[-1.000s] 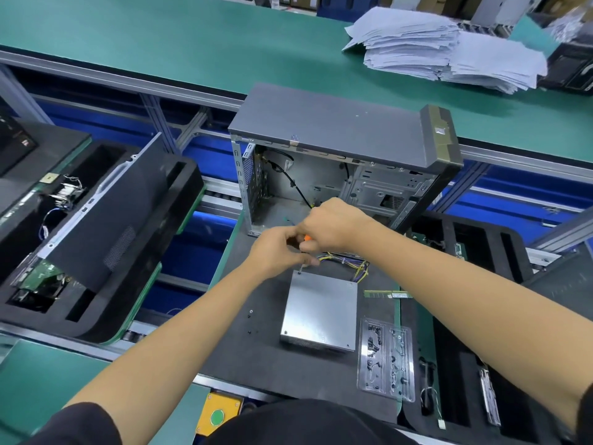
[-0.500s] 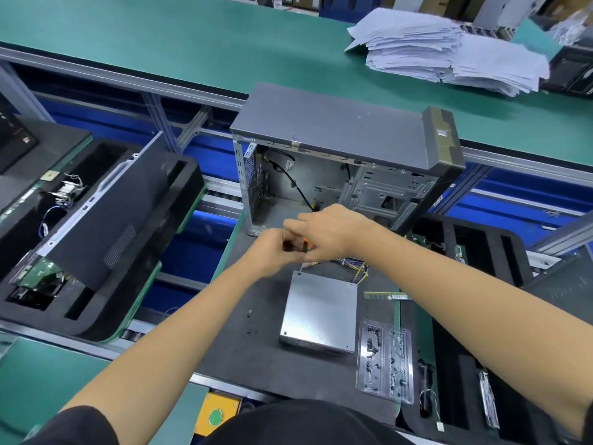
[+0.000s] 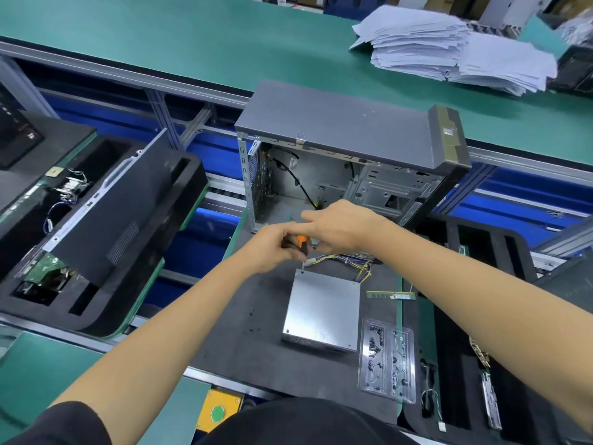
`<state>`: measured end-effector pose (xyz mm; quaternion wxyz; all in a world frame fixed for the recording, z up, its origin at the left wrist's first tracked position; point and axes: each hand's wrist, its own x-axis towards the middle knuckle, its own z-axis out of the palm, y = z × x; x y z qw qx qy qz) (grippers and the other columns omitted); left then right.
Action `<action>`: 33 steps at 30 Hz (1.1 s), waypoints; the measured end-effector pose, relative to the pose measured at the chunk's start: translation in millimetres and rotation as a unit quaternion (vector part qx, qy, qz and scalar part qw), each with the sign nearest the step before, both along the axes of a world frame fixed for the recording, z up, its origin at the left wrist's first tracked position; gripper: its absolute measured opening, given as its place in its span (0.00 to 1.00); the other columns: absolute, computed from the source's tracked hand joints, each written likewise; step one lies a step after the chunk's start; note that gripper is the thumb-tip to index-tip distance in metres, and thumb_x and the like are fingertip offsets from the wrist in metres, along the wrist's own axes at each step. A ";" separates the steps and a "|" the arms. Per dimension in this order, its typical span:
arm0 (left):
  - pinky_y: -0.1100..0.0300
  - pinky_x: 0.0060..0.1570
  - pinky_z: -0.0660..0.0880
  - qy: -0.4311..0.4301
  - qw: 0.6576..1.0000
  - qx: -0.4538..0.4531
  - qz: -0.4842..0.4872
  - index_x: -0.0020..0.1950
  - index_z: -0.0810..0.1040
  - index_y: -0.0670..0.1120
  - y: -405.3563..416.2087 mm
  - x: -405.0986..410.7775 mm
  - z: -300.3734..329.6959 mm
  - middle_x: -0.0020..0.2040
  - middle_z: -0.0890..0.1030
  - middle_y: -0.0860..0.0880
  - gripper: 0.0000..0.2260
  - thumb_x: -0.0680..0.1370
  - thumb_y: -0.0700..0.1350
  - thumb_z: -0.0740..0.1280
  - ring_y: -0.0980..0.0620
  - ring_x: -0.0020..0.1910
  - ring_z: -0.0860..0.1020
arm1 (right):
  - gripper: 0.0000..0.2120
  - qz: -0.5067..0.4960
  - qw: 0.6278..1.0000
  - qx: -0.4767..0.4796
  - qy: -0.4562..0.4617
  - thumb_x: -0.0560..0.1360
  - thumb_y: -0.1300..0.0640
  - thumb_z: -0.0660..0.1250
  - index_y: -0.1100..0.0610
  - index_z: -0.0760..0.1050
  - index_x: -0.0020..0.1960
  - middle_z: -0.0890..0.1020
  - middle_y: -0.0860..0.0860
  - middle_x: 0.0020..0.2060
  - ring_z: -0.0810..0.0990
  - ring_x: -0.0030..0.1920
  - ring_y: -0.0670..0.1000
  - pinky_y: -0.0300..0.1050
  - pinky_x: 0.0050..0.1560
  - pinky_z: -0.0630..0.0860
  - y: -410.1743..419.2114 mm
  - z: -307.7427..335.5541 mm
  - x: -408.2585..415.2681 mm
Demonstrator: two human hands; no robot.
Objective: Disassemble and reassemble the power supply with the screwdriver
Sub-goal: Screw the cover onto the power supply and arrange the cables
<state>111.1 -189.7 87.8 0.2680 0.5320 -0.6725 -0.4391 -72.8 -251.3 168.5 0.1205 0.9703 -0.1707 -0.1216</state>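
Silver-grey sheet metal marks the task's thing in the head view: the boxy power supply (image 3: 322, 311) lies flat on the dark foam mat (image 3: 231, 316) of the desk, just in front of the open grey computer case (image 3: 349, 136), with its bundle of yellow and dark wires (image 3: 348, 260) trailing from its far edge toward the case. The orange-and-black-handled screwdriver (image 3: 302, 245) stands nearly upright, its thin shaft reaching down to the far left corner of the lid, where a screw hole sits.

The left hand (image 3: 272, 247) grips the handle low, fingers curled round it. The right hand (image 3: 340, 228) hovers over the handle's top with the index finger stretched out leftward; whether its other fingers pinch the handle is hidden by the hand itself, so I cannot tell.

A few small dark screws (image 3: 251, 329) lie loose on the mat to the left of the unit, and a clear plastic parts tray (image 3: 386, 359) sits to its right, beside a green memory stick (image 3: 390, 295).

As a judgement: the unit is already out of the case, the lid is still seated, and a corner screw is being worked. Whether this is loosening or refastening cannot be told; the other corners and remounting in the case look to remain.
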 end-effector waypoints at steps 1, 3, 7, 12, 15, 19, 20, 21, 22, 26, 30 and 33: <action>0.52 0.54 0.81 -0.010 1.000 -0.009 -0.005 0.54 0.80 0.54 -0.8 0.4 0.6 0.44 0.85 0.52 0.17 0.72 0.38 0.78 0.53 0.46 0.84 | 0.18 0.011 1.000 0.007 -0.003 0.80 0.51 0.62 0.43 0.60 0.66 0.69 0.49 0.46 0.72 0.30 0.57 0.45 0.25 0.58 1.6 0.2 1.3; 0.53 0.53 0.80 -0.012 1.000 0.000 -0.014 0.56 0.77 0.56 -3.4 0.1 2.3 0.45 0.85 0.54 0.20 0.72 0.38 0.78 0.54 0.47 0.84 | 0.11 0.026 0.999 0.021 -0.007 0.80 0.55 0.60 0.45 0.64 0.61 0.74 0.49 0.51 0.73 0.30 0.58 0.45 0.27 0.61 2.3 0.4 4.2; 0.58 0.52 0.78 -0.009 1.000 -0.016 0.008 0.54 0.79 0.56 -2.4 -3.4 -0.1 0.46 0.82 0.56 0.24 0.63 0.54 0.84 0.57 0.48 0.82 | 0.10 -0.051 0.999 0.003 0.007 0.78 0.46 0.59 0.46 0.73 0.57 0.79 0.50 0.39 0.71 0.32 0.56 0.44 0.29 0.59 2.9 4.9 9.7; 0.55 0.42 0.76 -0.040 0.996 -0.041 0.067 0.39 0.79 0.55 1.6 -7.6 -9.1 0.36 0.81 0.61 0.13 0.65 0.56 0.81 0.62 0.35 0.76 | 0.13 -0.114 0.993 0.002 -0.008 0.79 0.42 0.56 0.49 0.71 0.55 0.81 0.53 0.40 0.72 0.33 0.57 0.45 0.31 0.61 6.0 -5.2 5.7; 0.48 0.51 0.78 -0.088 0.995 -0.030 0.030 0.43 0.81 0.56 -0.8 -1.9 -4.7 0.42 0.84 0.59 0.07 0.71 0.53 0.78 0.57 0.45 0.81 | 0.18 -0.072 0.995 0.049 -0.051 0.76 0.39 0.58 0.49 0.61 0.59 0.73 0.47 0.42 0.72 0.32 0.57 0.46 0.30 0.64 7.5 -10.0 1.3; 0.49 0.58 0.74 -0.090 0.995 -0.041 -0.029 0.53 0.84 0.54 -1.8 -1.8 -3.0 0.47 0.85 0.57 0.08 0.75 0.46 0.76 0.53 0.52 0.79 | 0.15 -0.017 0.999 0.051 -0.008 0.78 0.49 0.62 0.43 0.66 0.63 0.69 0.46 0.42 0.71 0.31 0.55 0.46 0.29 0.62 4.9 -6.0 1.7; 0.52 0.59 0.74 -0.078 0.996 -0.038 -0.028 0.55 0.82 0.56 0.2 -3.2 -2.7 0.47 0.84 0.59 0.12 0.73 0.49 0.78 0.53 0.53 0.77 | 0.13 -0.035 0.998 0.046 -0.008 0.77 0.49 0.62 0.44 0.68 0.61 0.73 0.46 0.41 0.74 0.33 0.56 0.46 0.30 0.62 4.2 -5.8 2.4; 0.55 0.57 0.74 -0.068 0.997 -0.036 -0.013 0.55 0.81 0.59 2.8 -4.8 -3.4 0.47 0.82 0.60 0.17 0.69 0.52 0.80 0.53 0.52 0.76 | 0.11 -0.060 0.997 0.040 -0.012 0.77 0.48 0.61 0.44 0.71 0.59 0.76 0.47 0.39 0.76 0.34 0.56 0.45 0.30 0.61 4.4 -6.0 3.3; 0.56 0.53 0.75 -0.068 0.997 -0.035 0.015 0.52 0.80 0.60 4.5 -7.3 -5.0 0.45 0.81 0.60 0.19 0.65 0.55 0.82 0.54 0.51 0.76 | 0.11 -0.082 0.996 0.031 -0.016 0.76 0.46 0.60 0.44 0.73 0.57 0.77 0.48 0.37 0.75 0.34 0.57 0.44 0.30 0.60 5.1 -6.7 4.1; 0.48 0.47 0.78 -0.078 0.993 -0.019 0.087 0.40 0.77 0.54 2.8 -13.9 -10.1 0.38 0.81 0.56 0.13 0.65 0.55 0.78 0.54 0.41 0.79 | 0.14 -0.092 0.994 0.040 -0.047 0.76 0.41 0.60 0.48 0.67 0.56 0.79 0.49 0.40 0.76 0.34 0.57 0.45 0.30 0.63 10.6 -12.6 3.7; 0.53 0.55 0.76 -0.020 0.999 0.007 0.024 0.44 0.80 0.58 0.7 -2.9 -13.5 0.42 0.84 0.57 0.12 0.73 0.40 0.76 0.57 0.47 0.81 | 0.10 -0.038 0.997 0.054 -0.042 0.79 0.48 0.59 0.45 0.65 0.60 0.77 0.47 0.42 0.78 0.37 0.57 0.47 0.31 0.69 8.0 -9.9 0.0; 0.64 0.54 0.72 -0.019 0.999 0.003 0.027 0.50 0.79 0.63 4.1 -7.5 -10.9 0.45 0.81 0.64 0.18 0.67 0.50 0.82 0.62 0.51 0.78 | 0.10 -0.081 0.995 0.047 -0.037 0.77 0.49 0.60 0.42 0.70 0.58 0.72 0.49 0.30 0.76 0.33 0.58 0.45 0.30 0.63 7.4 -9.2 5.0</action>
